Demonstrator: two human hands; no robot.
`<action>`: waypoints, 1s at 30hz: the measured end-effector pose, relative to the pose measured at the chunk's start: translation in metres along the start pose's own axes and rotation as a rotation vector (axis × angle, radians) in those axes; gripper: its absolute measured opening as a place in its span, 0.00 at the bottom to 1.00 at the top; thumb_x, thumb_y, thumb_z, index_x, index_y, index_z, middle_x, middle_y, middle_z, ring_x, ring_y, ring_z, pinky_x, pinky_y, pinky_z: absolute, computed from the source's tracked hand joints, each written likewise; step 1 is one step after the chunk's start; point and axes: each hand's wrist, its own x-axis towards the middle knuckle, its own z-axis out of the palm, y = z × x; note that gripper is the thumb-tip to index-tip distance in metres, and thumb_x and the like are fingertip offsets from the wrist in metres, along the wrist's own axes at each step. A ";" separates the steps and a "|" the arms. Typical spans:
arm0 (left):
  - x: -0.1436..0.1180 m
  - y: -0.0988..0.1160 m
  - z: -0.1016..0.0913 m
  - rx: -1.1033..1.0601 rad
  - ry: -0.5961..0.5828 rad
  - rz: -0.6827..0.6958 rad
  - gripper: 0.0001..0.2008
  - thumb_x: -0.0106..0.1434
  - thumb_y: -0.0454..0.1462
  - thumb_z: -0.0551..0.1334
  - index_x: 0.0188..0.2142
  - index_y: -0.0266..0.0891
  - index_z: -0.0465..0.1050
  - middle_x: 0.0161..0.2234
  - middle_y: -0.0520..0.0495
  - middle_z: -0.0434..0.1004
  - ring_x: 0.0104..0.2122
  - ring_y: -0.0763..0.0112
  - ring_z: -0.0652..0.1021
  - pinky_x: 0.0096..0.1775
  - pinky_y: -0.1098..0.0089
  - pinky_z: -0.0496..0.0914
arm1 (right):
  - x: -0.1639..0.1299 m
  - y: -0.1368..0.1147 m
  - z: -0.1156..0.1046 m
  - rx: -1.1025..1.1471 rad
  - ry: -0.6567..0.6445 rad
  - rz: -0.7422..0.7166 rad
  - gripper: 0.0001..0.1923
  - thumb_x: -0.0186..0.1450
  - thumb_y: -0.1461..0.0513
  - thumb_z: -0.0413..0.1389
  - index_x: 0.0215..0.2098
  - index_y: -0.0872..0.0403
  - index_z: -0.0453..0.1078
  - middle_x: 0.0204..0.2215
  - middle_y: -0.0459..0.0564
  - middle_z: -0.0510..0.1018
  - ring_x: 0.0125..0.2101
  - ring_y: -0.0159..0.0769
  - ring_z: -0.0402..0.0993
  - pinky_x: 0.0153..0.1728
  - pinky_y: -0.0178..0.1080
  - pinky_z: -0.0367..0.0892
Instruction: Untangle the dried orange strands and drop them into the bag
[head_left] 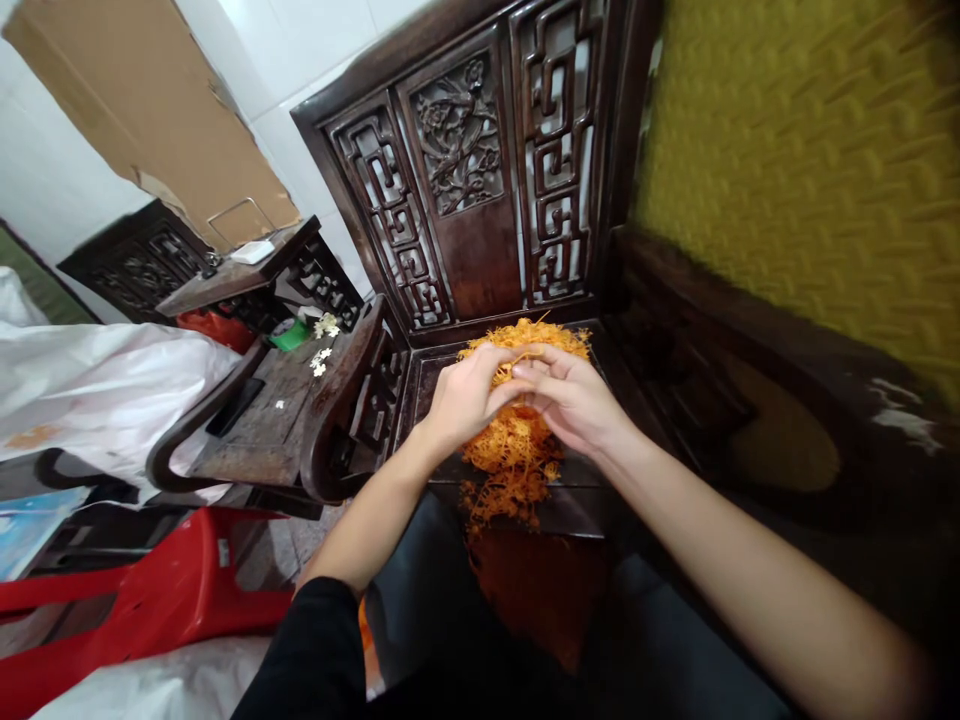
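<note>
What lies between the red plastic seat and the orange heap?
In the head view, the left forearm and a patch of floor.

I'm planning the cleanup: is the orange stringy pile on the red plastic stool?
No, the orange stringy pile lies on the carved, dark wooden chair.

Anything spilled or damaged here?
Yes. Loose orange strands straggle from the main heap toward the front of the wooden seat, like spillage. Behind, at left, the brown cardboard has ragged, torn-looking edges.
</note>
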 end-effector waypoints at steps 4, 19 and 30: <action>0.002 0.000 0.006 0.135 0.003 0.001 0.19 0.75 0.50 0.51 0.40 0.39 0.70 0.35 0.47 0.79 0.33 0.70 0.80 0.37 0.71 0.70 | -0.005 0.002 0.004 -0.015 0.017 -0.106 0.19 0.56 0.61 0.68 0.45 0.49 0.74 0.32 0.44 0.75 0.25 0.28 0.69 0.23 0.32 0.65; 0.000 0.015 -0.001 0.415 -0.221 0.041 0.23 0.76 0.50 0.47 0.41 0.37 0.72 0.35 0.44 0.80 0.31 0.68 0.79 0.30 0.70 0.65 | -0.004 0.002 0.008 -0.169 0.146 -0.126 0.21 0.56 0.48 0.70 0.25 0.55 0.71 0.18 0.40 0.62 0.18 0.22 0.51 0.18 0.32 0.46; 0.007 0.015 -0.002 0.428 -0.155 0.204 0.24 0.76 0.51 0.48 0.33 0.37 0.70 0.26 0.47 0.76 0.24 0.71 0.74 0.26 0.68 0.58 | -0.001 -0.004 0.003 -0.053 0.112 0.005 0.21 0.49 0.51 0.75 0.26 0.58 0.75 0.18 0.42 0.67 0.17 0.21 0.54 0.16 0.30 0.45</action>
